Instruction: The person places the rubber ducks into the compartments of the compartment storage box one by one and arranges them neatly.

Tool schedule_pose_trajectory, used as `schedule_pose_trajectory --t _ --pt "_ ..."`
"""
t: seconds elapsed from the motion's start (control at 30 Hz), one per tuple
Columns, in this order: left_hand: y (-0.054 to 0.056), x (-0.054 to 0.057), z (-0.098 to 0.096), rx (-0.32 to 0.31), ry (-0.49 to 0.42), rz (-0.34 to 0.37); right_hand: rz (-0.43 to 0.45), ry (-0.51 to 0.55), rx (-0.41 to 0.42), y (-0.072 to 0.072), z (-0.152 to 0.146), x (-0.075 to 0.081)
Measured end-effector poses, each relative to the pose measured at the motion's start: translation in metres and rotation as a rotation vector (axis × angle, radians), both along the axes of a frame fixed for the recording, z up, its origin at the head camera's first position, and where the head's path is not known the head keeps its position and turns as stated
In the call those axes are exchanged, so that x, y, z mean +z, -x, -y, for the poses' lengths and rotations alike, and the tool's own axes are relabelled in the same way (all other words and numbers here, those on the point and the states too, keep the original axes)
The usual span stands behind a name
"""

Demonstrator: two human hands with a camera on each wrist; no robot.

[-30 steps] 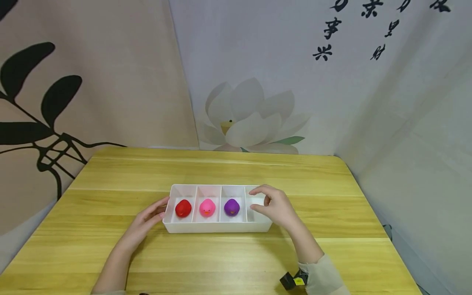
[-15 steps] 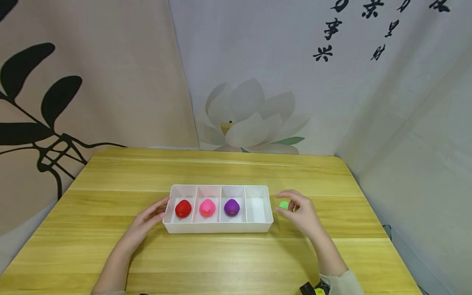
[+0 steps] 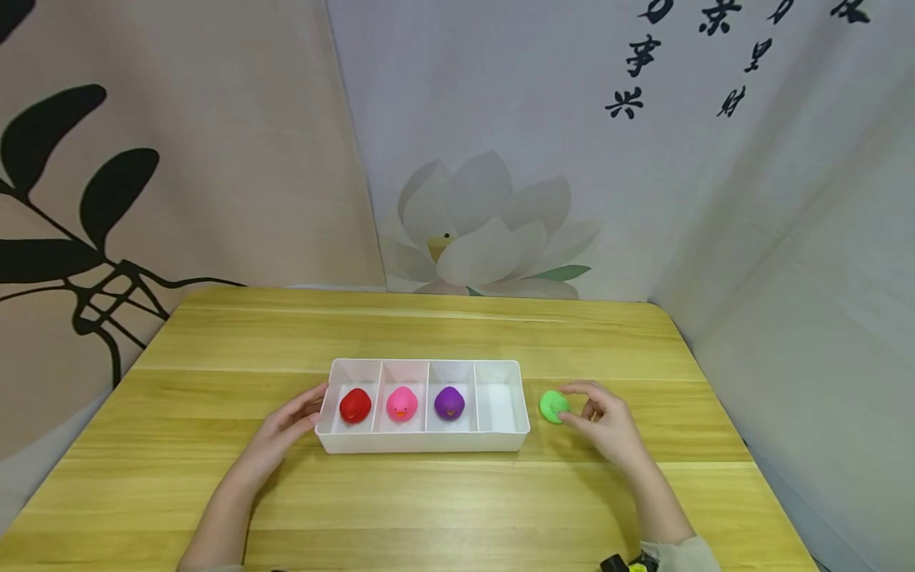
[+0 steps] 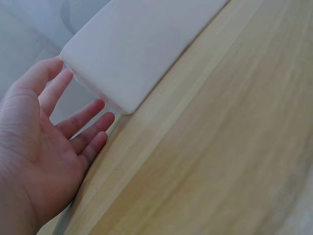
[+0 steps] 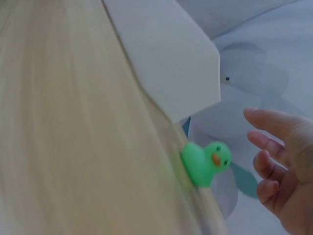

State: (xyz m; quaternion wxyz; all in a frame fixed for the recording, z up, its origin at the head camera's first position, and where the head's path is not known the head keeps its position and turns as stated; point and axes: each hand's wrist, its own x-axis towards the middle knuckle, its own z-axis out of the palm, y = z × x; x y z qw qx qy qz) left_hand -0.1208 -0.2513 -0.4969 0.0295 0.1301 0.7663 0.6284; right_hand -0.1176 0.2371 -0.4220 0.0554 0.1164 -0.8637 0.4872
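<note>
A white divided tray (image 3: 429, 442) holds a red rubber toy (image 3: 355, 405), a pink rubber duck (image 3: 402, 403) and a purple rubber duck (image 3: 449, 403), each in its own compartment. The rightmost compartment has nothing in it. My left hand (image 3: 282, 429) touches the tray's left end with its fingertips, fingers loosely extended; the left wrist view shows this hand (image 4: 44, 137) at the tray's corner. Right of the tray, a green rubber duck (image 3: 552, 406) sits upright on the table. My right hand (image 3: 608, 425) is just beside it, and the right wrist view shows a gap between duck (image 5: 200, 164) and relaxed fingers.
The wooden table (image 3: 415, 508) runs back to a cloth backdrop (image 3: 500, 95) printed with a lotus and characters. Another cloth (image 3: 808, 238) hangs along the right side. A black wrist device (image 3: 629, 563) shows at the right sleeve.
My right hand has moved right, from over the rightmost compartment to beside the green duck. The duck, not visible at first, now shows almost fully. My left hand stays at the tray's end.
</note>
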Motion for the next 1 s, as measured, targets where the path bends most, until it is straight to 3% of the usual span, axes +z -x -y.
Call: schedule_pose_trajectory --t 0.67,1.0 --pt "-0.002 0.002 0.000 0.007 0.003 0.012 0.114 0.018 0.101 0.014 -0.020 -0.032" --pt "-0.001 0.001 0.000 0.008 0.002 0.008 0.129 -0.003 0.085 0.015 -0.021 -0.039"
